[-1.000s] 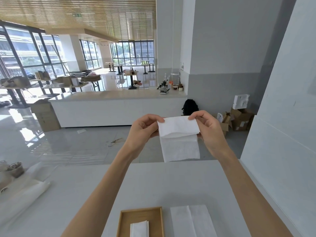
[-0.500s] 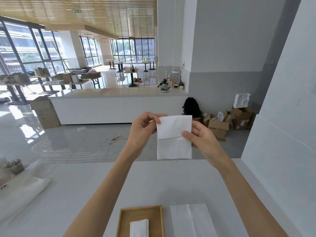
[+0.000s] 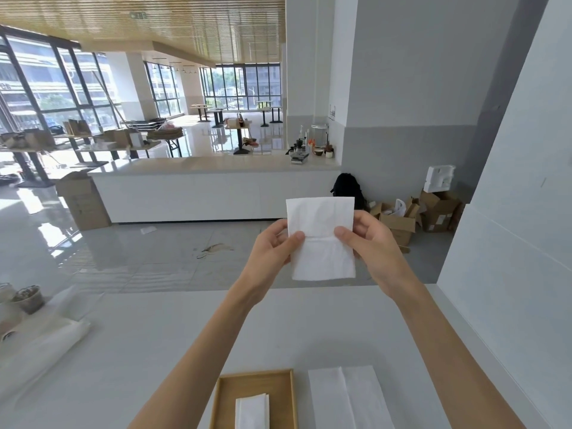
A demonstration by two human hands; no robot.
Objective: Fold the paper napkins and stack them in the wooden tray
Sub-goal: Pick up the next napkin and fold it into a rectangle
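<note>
A white paper napkin (image 3: pixel 322 239) is held upright in the air above the far part of the white table, folded into a tall rectangle with a crease across its middle. My left hand (image 3: pixel 272 246) pinches its left edge and my right hand (image 3: pixel 370 243) pinches its right edge, thumbs on the near face. Close to me at the bottom of the view lies the wooden tray (image 3: pixel 283 394) with a folded napkin (image 3: pixel 252 411) inside it. A flat pile of unfolded napkins (image 3: pixel 346 397) lies just right of the tray.
The white table (image 3: pixel 139 351) reaches to a white wall (image 3: pixel 510 274) on the right. At its left end are a clear plastic bag (image 3: pixel 46 345) and a small cup (image 3: pixel 29 300). Beyond the table are an open floor, a white counter (image 3: pixel 201 193) and cardboard boxes (image 3: pixel 418 215).
The napkin was folded narrower and turned upright. My right hand moved from its top corner to the right edge, and both hands now grip it at mid-height.
</note>
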